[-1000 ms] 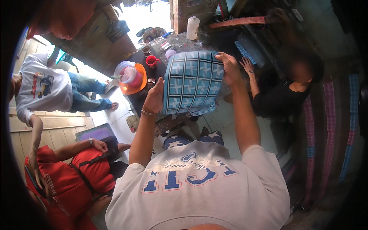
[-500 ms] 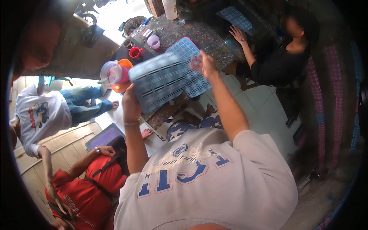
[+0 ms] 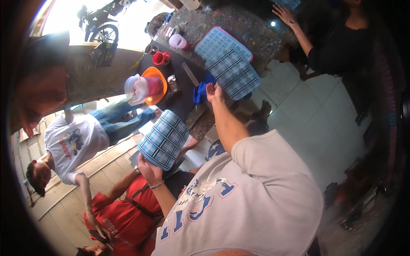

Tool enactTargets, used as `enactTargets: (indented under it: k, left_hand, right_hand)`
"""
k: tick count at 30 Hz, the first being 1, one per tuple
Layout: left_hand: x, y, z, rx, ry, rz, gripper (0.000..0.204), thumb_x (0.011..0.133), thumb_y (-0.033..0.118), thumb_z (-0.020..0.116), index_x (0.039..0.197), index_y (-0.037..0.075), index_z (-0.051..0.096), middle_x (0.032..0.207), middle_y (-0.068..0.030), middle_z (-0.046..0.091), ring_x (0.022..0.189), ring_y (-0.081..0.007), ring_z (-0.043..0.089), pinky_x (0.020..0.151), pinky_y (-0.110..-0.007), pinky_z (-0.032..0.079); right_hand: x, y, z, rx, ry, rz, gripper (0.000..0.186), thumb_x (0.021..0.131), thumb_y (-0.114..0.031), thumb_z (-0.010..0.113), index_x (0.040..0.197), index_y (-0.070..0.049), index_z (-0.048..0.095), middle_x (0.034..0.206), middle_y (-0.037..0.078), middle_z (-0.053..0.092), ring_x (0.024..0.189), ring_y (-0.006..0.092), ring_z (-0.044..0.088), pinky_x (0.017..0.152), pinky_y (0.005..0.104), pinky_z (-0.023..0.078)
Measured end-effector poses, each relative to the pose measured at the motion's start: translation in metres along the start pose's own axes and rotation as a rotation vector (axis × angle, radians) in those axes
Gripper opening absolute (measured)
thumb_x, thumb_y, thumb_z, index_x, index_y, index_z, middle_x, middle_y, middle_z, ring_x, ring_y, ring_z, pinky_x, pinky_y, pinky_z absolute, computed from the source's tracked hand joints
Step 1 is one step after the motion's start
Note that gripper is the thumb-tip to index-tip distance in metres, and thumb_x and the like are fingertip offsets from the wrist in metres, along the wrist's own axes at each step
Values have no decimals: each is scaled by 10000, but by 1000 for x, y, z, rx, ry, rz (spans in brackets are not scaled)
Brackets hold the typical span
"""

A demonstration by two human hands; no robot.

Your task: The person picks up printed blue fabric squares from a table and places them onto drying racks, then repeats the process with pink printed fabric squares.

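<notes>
The left hand (image 3: 150, 171) pinches the near edge of a curved blue plaid sheet (image 3: 163, 138), held up beyond the table's near edge. The right hand (image 3: 214, 91) is loosely curled, palm up, beside a lower plaid sheet (image 3: 235, 77) on the table (image 3: 273, 27); contact is unclear, and it seems to grip nothing. That sheet overlaps a pink-edged plaid sheet (image 3: 222, 42) — 2 on the table, 1 in hand.

The step looks like handling sheets singly; moving the held 1 calls for a firm edge grip, clear of the person in red (image 3: 121, 213) close by. A pink-filled jug (image 3: 133, 88), orange dish (image 3: 161, 81), red mug (image 3: 159, 58) and purple cup (image 3: 177, 41) crowd the table's left side — easily knocked.
</notes>
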State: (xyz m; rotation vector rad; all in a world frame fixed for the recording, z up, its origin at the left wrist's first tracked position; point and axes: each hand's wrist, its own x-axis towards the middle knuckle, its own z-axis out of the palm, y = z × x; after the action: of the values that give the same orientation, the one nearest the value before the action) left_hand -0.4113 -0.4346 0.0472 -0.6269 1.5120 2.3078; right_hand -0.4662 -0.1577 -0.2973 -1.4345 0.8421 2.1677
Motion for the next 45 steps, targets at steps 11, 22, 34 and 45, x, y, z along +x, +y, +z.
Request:
enactTargets:
  k: [11, 22, 34, 45]
  left_hand:
    - [-23, -3, -7, -21, 11, -56, 326, 936, 253, 362, 1094, 21, 528, 1085, -89, 603, 1023, -234, 563, 938, -399, 416]
    - [10, -19, 50, -35, -237, -64, 310, 918, 263, 401, 1076, 24, 520, 1045, -82, 591, 990, -211, 557, 903, -355, 429]
    - [-65, -110, 170, -167, -620, -316, 283, 795, 57, 572, 1067, 1, 518, 1072, -104, 583, 1038, -239, 544, 896, -318, 430]
    - [-204, -308, 318, 450, -964, 104, 323, 799, 199, 590, 1047, -2, 535, 955, -132, 616, 911, -261, 589, 808, -368, 459]
  right_hand:
    - [-4, -4, 27, 224, 287, -176, 162, 842, -203, 620, 818, -61, 545, 728, 22, 557, 616, 131, 568, 526, 237, 514]
    - [-171, -174, 14, -931, -222, -1151, 169, 798, -133, 598, 676, -63, 505, 637, -8, 486, 585, 84, 464, 537, 246, 428]
    - [-527, -323, 36, -1105, -715, -1636, 138, 780, -42, 610, 672, -41, 525, 609, -53, 477, 580, 14, 394, 521, 188, 334]
    - [-708, -553, -135, -1072, -308, -2215, 61, 826, -31, 579, 869, 9, 562, 698, 70, 584, 623, 79, 535, 576, 231, 440]
